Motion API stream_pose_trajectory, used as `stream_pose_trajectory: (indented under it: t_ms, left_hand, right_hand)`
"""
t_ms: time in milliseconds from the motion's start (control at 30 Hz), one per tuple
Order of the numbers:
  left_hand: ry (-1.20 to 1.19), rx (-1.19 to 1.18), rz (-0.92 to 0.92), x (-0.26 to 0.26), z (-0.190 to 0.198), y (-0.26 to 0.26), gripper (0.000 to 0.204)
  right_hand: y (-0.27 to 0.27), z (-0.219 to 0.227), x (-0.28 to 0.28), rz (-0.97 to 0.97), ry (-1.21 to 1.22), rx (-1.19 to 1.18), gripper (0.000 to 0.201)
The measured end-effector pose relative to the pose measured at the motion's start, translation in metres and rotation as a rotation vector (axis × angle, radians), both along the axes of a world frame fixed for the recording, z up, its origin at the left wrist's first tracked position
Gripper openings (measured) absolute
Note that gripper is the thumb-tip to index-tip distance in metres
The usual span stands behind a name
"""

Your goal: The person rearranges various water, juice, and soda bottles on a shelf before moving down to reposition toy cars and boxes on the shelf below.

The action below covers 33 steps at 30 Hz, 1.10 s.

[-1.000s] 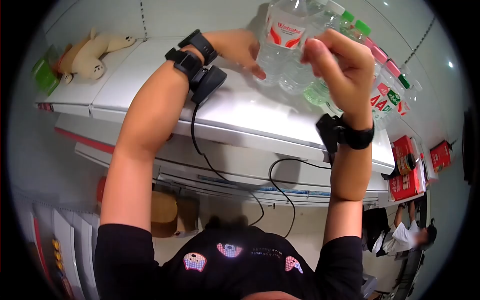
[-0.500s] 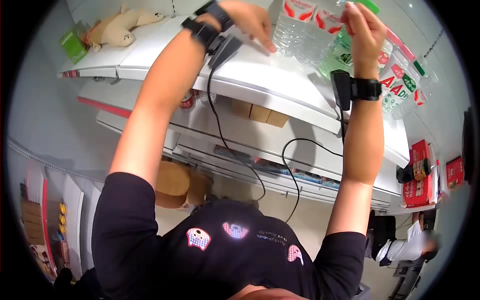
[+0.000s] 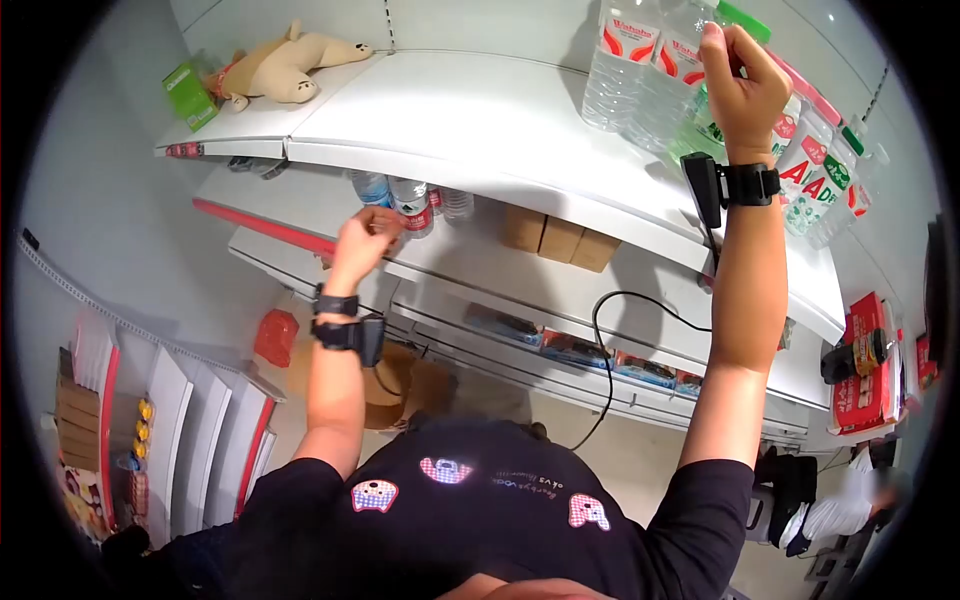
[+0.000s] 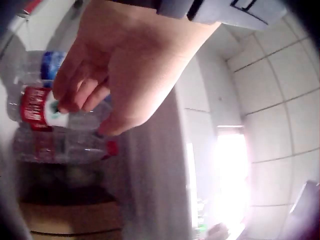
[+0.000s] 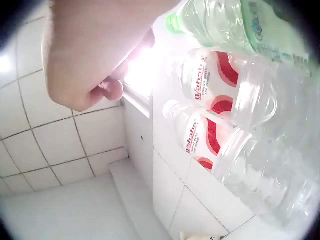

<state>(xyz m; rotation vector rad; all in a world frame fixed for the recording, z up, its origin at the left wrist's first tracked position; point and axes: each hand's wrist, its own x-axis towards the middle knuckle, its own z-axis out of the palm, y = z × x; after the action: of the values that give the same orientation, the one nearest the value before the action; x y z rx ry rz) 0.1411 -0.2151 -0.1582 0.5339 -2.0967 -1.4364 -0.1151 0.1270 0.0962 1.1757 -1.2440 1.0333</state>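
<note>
My left hand [image 3: 365, 245] reaches to the lower shelf, fingers bent and nothing between them. Beside its fingertips stand clear water bottles, one with a red and white label [image 4: 37, 107] and another with a blue label [image 4: 51, 66]. A slimmer bottle with a red cap [image 4: 111, 148] is next to them in the left wrist view. My right hand [image 3: 748, 95] is raised by the upper-shelf bottles, fingers loosely curled and holding nothing. Behind it are two Wahaha water bottles [image 5: 202, 80] with red and white labels and a green-capped bottle [image 5: 200, 22].
White-labelled bottles [image 3: 815, 180] stand further right on the upper shelf [image 3: 450, 110]. A plush toy [image 3: 285, 75] and a green box [image 3: 190, 97] sit at its left end. Brown boxes [image 3: 560, 240] are on the lower shelf. A cable [image 3: 605, 350] hangs from my right wrist.
My left hand has left the Wahaha bottles on the upper shelf and come down and left to the lower-shelf bottles. The right hand stays raised by the upper bottles.
</note>
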Motion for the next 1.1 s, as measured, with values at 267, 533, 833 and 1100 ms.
stream_pose_trajectory:
  t_ms: [267, 533, 833, 1100]
  left_hand:
    - [0.065, -0.633, 0.586, -0.08, -0.074, 0.005, 0.07]
    - [0.031, -0.675, 0.631, -0.079, -0.078, 0.004, 0.055]
    - [0.259, -0.513, 0.259, 0.073, -0.023, 0.071, 0.048]
    - [0.605, -0.549, 0.029, 0.11, 0.135, 0.057, 0.071]
  right_hand:
    - [-0.002, -0.002, 0.005, -0.03, -0.014, 0.045, 0.032]
    - [-0.004, -0.004, 0.0, -0.037, 0.023, 0.04, 0.032]
    - [-0.002, -0.007, 0.006, -0.063, 0.057, 0.043, 0.032]
    - [-0.003, -0.004, 0.009, -0.055, 0.078, 0.004, 0.031]
